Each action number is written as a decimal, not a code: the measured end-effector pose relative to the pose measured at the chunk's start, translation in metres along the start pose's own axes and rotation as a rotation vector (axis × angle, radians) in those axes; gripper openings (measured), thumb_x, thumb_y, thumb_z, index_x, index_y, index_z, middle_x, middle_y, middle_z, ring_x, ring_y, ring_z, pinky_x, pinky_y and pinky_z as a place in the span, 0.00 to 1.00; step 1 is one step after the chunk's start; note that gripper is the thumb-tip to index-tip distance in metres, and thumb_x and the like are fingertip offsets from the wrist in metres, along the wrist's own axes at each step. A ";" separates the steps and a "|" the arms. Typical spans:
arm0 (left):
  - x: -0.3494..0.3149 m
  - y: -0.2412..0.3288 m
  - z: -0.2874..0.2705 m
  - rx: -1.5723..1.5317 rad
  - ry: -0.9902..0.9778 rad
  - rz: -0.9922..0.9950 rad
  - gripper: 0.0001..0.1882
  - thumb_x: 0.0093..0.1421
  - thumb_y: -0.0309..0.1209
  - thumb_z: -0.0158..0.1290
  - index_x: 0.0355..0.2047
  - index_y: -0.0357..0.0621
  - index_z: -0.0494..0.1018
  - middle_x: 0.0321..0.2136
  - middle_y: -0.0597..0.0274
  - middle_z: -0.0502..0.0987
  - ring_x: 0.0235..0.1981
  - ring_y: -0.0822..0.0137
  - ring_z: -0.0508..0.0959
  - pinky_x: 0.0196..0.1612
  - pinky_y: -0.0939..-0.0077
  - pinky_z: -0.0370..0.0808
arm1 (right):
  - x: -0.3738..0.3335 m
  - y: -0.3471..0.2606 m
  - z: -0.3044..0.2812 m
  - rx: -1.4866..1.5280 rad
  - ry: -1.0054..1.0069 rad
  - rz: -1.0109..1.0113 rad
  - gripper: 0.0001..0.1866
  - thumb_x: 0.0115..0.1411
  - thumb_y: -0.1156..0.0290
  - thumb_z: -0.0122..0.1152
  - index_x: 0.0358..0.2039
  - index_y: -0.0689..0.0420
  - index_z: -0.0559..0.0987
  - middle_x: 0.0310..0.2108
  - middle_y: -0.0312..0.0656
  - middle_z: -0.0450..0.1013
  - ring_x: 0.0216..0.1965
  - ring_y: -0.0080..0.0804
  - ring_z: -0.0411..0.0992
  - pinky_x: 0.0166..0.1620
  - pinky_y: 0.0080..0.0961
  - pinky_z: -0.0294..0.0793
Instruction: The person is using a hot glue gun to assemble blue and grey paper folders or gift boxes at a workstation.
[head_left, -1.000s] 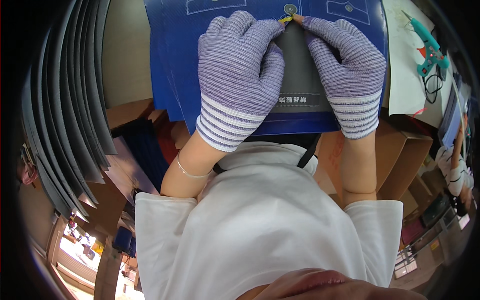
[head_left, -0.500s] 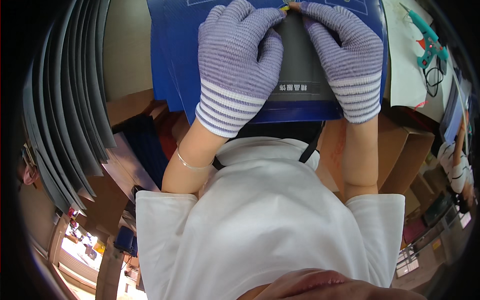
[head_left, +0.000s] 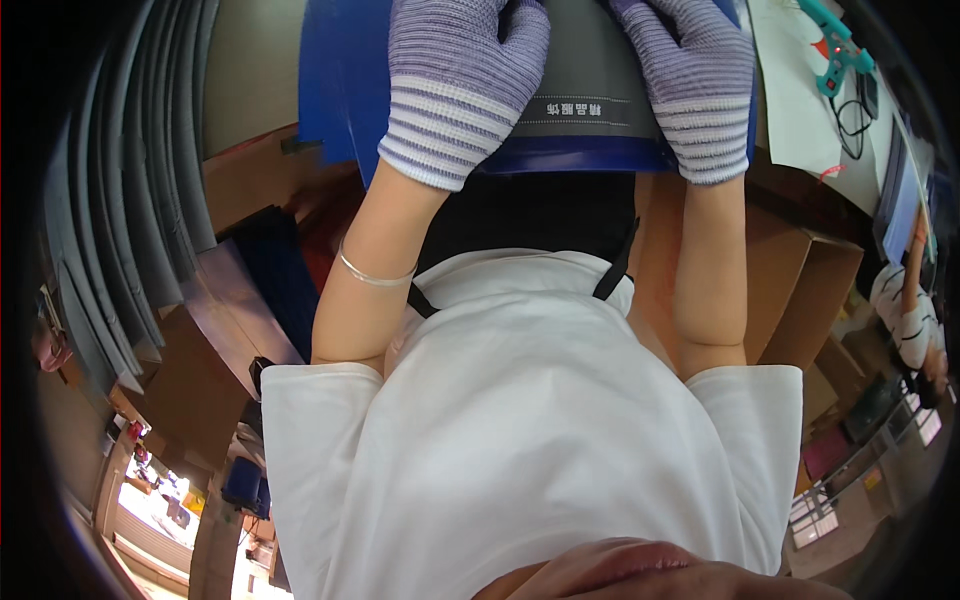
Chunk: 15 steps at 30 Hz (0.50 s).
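Observation:
My left hand [head_left: 462, 95] and my right hand [head_left: 697, 85] wear purple-and-white striped knit gloves. Both lie over a dark grey panel [head_left: 575, 75] with a line of white print, set on a glossy blue sheet [head_left: 335, 70] on the table. The left one covers the panel's left side, its thumb pointing toward the upper edge of the view. At the panel's right side is the right one. The upper edge cuts off the fingertips of both, so whatever they touch or hold is hidden.
A row of curved dark grey sheets [head_left: 140, 170] stands at the left. On the right, a teal glue gun [head_left: 835, 50] with a black cord lies on white paper [head_left: 790, 110]. Below it is an open cardboard box [head_left: 800, 280]. Another person [head_left: 905, 310] is at the far right.
Everything on the table has shifted upward in view. The fingertips, which met at a small yellow thing at the panel's far end, are now out of view.

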<state>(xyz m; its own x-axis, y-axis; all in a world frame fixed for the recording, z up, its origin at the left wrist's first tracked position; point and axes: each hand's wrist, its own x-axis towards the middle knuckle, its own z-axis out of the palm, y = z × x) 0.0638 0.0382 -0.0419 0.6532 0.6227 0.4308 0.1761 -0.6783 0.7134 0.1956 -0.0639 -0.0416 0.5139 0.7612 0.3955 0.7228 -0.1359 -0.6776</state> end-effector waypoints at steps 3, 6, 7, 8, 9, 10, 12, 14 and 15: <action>0.004 -0.002 -0.009 -0.036 0.020 0.075 0.09 0.52 0.20 0.52 0.35 0.33 0.76 0.26 0.51 0.72 0.30 0.53 0.73 0.38 0.65 0.70 | 0.006 0.003 -0.009 0.015 -0.010 -0.040 0.07 0.57 0.76 0.60 0.35 0.65 0.80 0.30 0.50 0.77 0.32 0.41 0.76 0.39 0.28 0.74; -0.009 0.019 -0.035 0.186 -0.065 -0.170 0.13 0.53 0.20 0.52 0.41 0.33 0.75 0.34 0.52 0.76 0.34 0.57 0.76 0.41 0.69 0.72 | 0.000 -0.023 -0.029 -0.010 -0.005 0.087 0.07 0.56 0.75 0.60 0.35 0.62 0.80 0.32 0.46 0.77 0.37 0.43 0.75 0.47 0.32 0.73; -0.014 0.015 -0.037 0.195 -0.065 -0.174 0.13 0.53 0.20 0.52 0.41 0.33 0.75 0.34 0.52 0.76 0.34 0.57 0.76 0.41 0.69 0.72 | -0.003 -0.023 -0.027 0.000 -0.007 0.087 0.07 0.56 0.75 0.60 0.35 0.62 0.80 0.32 0.46 0.77 0.37 0.43 0.75 0.47 0.32 0.73; -0.020 0.007 -0.039 0.169 -0.052 -0.038 0.14 0.54 0.21 0.54 0.42 0.37 0.76 0.30 0.55 0.75 0.32 0.60 0.75 0.39 0.70 0.72 | -0.009 -0.021 -0.025 -0.060 0.019 0.049 0.09 0.57 0.74 0.62 0.39 0.60 0.81 0.34 0.45 0.78 0.38 0.39 0.76 0.46 0.27 0.73; -0.026 0.000 -0.042 0.156 -0.030 0.101 0.15 0.54 0.22 0.56 0.44 0.41 0.78 0.27 0.58 0.73 0.29 0.63 0.73 0.37 0.71 0.72 | -0.014 -0.021 -0.021 -0.108 0.048 -0.002 0.12 0.57 0.74 0.63 0.43 0.59 0.82 0.37 0.44 0.79 0.39 0.34 0.77 0.45 0.21 0.73; -0.028 -0.012 -0.039 0.284 0.019 0.176 0.15 0.55 0.22 0.56 0.44 0.40 0.77 0.25 0.57 0.72 0.28 0.63 0.72 0.36 0.70 0.70 | -0.012 -0.014 -0.009 -0.088 0.070 -0.143 0.12 0.57 0.75 0.63 0.42 0.59 0.81 0.35 0.46 0.78 0.37 0.36 0.75 0.43 0.23 0.71; -0.032 -0.010 -0.029 0.224 0.061 0.147 0.15 0.51 0.20 0.54 0.41 0.39 0.77 0.25 0.56 0.72 0.28 0.58 0.71 0.36 0.67 0.69 | -0.018 -0.017 -0.005 -0.088 0.050 -0.035 0.11 0.56 0.75 0.60 0.42 0.56 0.80 0.28 0.46 0.69 0.29 0.44 0.72 0.34 0.29 0.70; -0.037 -0.018 -0.019 0.156 0.084 0.135 0.15 0.47 0.19 0.52 0.37 0.41 0.77 0.24 0.56 0.73 0.28 0.55 0.71 0.37 0.65 0.68 | -0.022 -0.014 0.000 -0.133 0.049 -0.021 0.13 0.55 0.77 0.59 0.42 0.55 0.80 0.26 0.45 0.68 0.26 0.40 0.69 0.32 0.26 0.69; -0.037 -0.016 -0.015 0.142 0.097 0.109 0.15 0.47 0.19 0.53 0.37 0.40 0.77 0.25 0.55 0.72 0.29 0.54 0.70 0.37 0.63 0.67 | -0.025 -0.014 -0.002 -0.160 0.021 0.055 0.14 0.55 0.78 0.59 0.43 0.55 0.81 0.24 0.44 0.66 0.24 0.37 0.68 0.30 0.27 0.67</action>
<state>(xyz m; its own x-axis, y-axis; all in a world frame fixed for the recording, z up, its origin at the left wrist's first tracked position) 0.0253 0.0321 -0.0614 0.6016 0.5723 0.5573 0.2143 -0.7877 0.5775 0.1736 -0.0824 -0.0414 0.5630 0.7367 0.3746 0.7569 -0.2777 -0.5916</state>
